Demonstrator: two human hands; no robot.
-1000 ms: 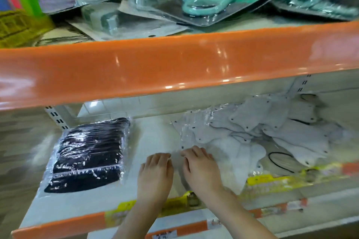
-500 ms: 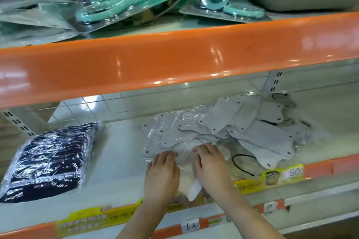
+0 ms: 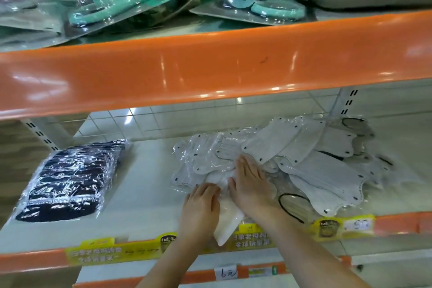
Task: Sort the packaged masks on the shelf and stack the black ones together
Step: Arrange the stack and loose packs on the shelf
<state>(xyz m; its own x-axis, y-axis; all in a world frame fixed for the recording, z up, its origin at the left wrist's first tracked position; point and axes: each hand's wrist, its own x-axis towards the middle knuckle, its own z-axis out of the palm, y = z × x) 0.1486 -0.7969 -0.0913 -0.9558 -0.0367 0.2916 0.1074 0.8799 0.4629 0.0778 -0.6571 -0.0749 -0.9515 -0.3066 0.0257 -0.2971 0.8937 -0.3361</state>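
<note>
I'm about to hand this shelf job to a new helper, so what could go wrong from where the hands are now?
1. The white mask packet under both hands overhangs the shelf edge and could slip off.
2. The grey mask pile is loose and glossy; the right hand pressing on it may slide packets around.
3. The black mask stack sits far to the left, so carried packets could drop on the way.

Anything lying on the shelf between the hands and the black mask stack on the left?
Nothing visible: bare shelf separates the left hand from the black mask stack. Both hands, the right hand too, rest on the grey mask pile.
</note>
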